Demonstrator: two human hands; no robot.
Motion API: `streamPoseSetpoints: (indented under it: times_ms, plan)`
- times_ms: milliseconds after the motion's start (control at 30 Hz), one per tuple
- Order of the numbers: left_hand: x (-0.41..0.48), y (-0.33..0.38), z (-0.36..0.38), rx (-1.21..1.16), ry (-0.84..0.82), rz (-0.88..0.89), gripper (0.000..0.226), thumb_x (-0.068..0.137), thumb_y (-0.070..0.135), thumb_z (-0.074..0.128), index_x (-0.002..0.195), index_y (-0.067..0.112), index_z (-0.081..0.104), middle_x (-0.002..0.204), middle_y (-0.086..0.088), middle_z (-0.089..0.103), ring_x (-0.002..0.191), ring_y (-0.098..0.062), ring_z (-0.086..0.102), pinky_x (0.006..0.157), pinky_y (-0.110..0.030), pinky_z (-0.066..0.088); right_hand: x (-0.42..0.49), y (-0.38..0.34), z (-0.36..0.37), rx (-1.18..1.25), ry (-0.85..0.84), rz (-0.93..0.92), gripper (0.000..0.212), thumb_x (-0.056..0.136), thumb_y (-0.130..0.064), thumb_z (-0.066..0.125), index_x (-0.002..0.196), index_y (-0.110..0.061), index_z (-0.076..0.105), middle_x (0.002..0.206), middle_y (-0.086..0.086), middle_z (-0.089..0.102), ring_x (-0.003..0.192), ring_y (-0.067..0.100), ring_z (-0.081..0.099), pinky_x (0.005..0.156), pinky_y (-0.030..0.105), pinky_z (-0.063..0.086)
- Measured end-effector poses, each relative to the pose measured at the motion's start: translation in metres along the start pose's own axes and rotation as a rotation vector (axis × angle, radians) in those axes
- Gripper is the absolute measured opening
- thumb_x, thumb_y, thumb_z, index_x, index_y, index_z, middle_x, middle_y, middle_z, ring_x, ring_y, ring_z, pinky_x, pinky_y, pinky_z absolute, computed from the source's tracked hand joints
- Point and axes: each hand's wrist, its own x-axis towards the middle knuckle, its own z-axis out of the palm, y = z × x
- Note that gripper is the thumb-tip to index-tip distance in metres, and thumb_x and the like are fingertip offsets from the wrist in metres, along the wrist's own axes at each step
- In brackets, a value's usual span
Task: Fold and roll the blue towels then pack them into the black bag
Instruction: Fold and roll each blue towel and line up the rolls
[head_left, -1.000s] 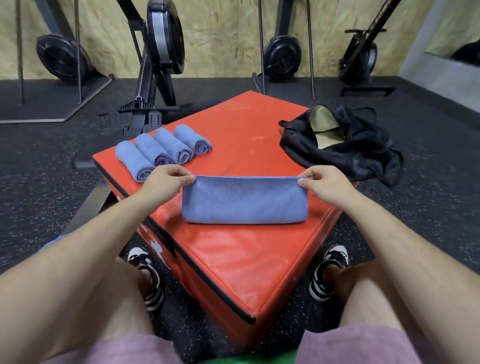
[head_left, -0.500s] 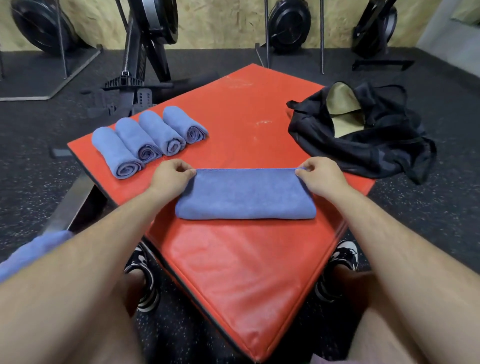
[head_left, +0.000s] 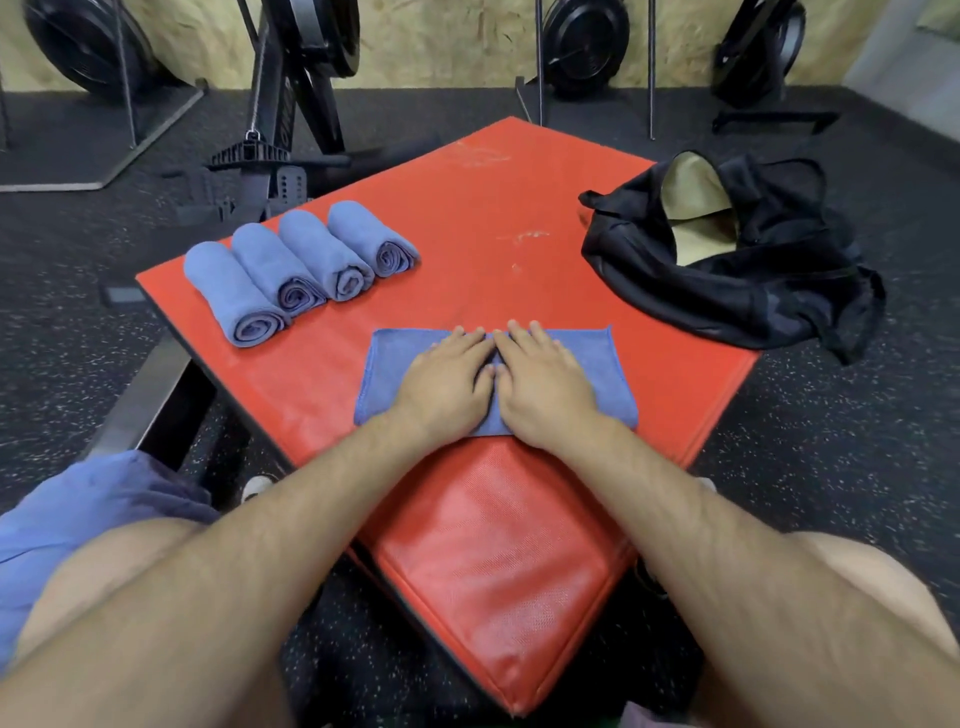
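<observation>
Rolled blue cloth towels: four, left of my fingers.
Left hand: fingers straight, pressing.
Folded blue cloth towel: under my fingers; I judge it soft, light; grip a short end.
Right hand: likewise flat.
Black fabric bag: open, right of fingertips.

**Colours on and around the red pad**

It carries whitish scuffs; the flat towel on it is plain blue; the four rolled towels on it are the same blue; the bag on it is black, tan inside; the floor around it is dark grey, pale-speckled.
</observation>
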Motion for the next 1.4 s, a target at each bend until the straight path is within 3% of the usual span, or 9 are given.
streamPoseSetpoints:
  times_ms: [200,567,633,700,767,867,1000,1167,1400]
  plan:
    - [-0.013,-0.019,-0.002,0.091,-0.065,-0.120,0.058,0.103,0.055,0.029,0.158,0.035,0.023,0.167,0.010,0.010,0.154,-0.016,0.004,0.125,-0.041,0.002,-0.006,0.021,0.005,0.007,-0.129,0.093,0.061,0.106,-0.049,0.019,0.162,-0.026,0.011,0.169,-0.004,-0.001,0.155,0.017,-0.005,0.126,0.041,-0.002]
    - [-0.032,-0.074,-0.030,0.165,-0.070,-0.267,0.072,0.100,0.063,0.022,0.160,0.024,0.016,0.168,0.003,0.005,0.154,-0.016,-0.006,0.124,-0.042,-0.007,-0.028,0.066,-0.008,-0.033,-0.038,0.271,0.064,0.105,-0.049,0.020,0.161,-0.018,0.013,0.169,0.004,0.001,0.156,0.024,-0.006,0.126,0.043,-0.002]
    - [-0.024,-0.067,-0.031,0.173,-0.030,-0.230,0.068,0.101,0.058,0.027,0.158,0.022,0.024,0.168,0.000,0.009,0.155,-0.019,-0.002,0.125,-0.042,-0.004,-0.029,0.050,-0.011,-0.079,0.109,0.219,0.058,0.104,-0.041,0.031,0.157,-0.018,0.030,0.166,0.008,0.021,0.153,0.031,0.012,0.123,0.046,0.010]
    - [-0.014,-0.056,-0.032,0.127,0.028,-0.114,0.056,0.102,0.048,0.039,0.153,0.023,0.037,0.166,-0.002,0.020,0.154,-0.022,0.011,0.125,-0.045,0.007,-0.029,0.026,-0.018,-0.091,0.265,0.113,0.044,0.096,-0.031,0.044,0.137,-0.019,0.057,0.141,0.009,0.053,0.130,0.036,0.043,0.103,0.047,0.035]
    - [-0.004,-0.044,-0.035,0.057,0.059,0.034,0.042,0.099,0.036,0.051,0.140,0.025,0.053,0.157,-0.001,0.039,0.147,-0.023,0.031,0.118,-0.047,0.026,-0.028,0.003,-0.023,-0.069,0.277,0.060,0.029,0.093,-0.026,0.049,0.114,-0.018,0.067,0.115,0.007,0.060,0.107,0.034,0.054,0.085,0.044,0.039]
    - [0.007,-0.031,-0.033,0.022,0.006,0.174,0.031,0.093,0.032,0.052,0.121,0.028,0.066,0.131,0.005,0.058,0.122,-0.021,0.055,0.093,-0.041,0.044,-0.031,-0.023,-0.021,-0.034,0.070,0.091,0.031,0.098,-0.041,0.043,0.112,-0.022,0.064,0.114,0.004,0.057,0.108,0.031,0.056,0.088,0.044,0.040]
    - [0.014,-0.032,-0.031,0.170,0.014,0.180,0.023,0.095,0.033,0.053,0.115,0.032,0.066,0.118,0.008,0.059,0.110,-0.020,0.055,0.078,-0.033,0.030,-0.031,-0.032,-0.015,-0.143,-0.020,0.095,0.053,0.095,-0.060,0.035,0.121,-0.022,0.061,0.127,0.004,0.055,0.121,0.028,0.049,0.097,0.047,0.035]
    - [0.009,-0.035,-0.043,0.243,0.049,0.151,0.018,0.089,0.038,0.056,0.094,0.027,0.068,0.095,0.006,0.060,0.094,-0.023,0.061,0.074,-0.034,0.037,-0.020,-0.006,-0.012,-0.192,0.000,0.022,0.052,0.095,-0.053,0.038,0.132,-0.022,0.058,0.139,-0.001,0.052,0.129,0.025,0.044,0.104,0.045,0.032]
    - [-0.022,-0.022,-0.036,-0.104,-0.109,0.009,0.020,0.086,0.037,0.071,0.078,0.020,0.065,0.072,0.009,0.064,0.068,-0.014,0.059,0.066,-0.031,0.048,-0.024,0.016,-0.025,-0.039,0.068,-0.149,0.036,0.095,-0.034,0.055,0.130,-0.029,0.062,0.136,-0.007,0.054,0.128,0.024,0.041,0.101,0.042,0.040]
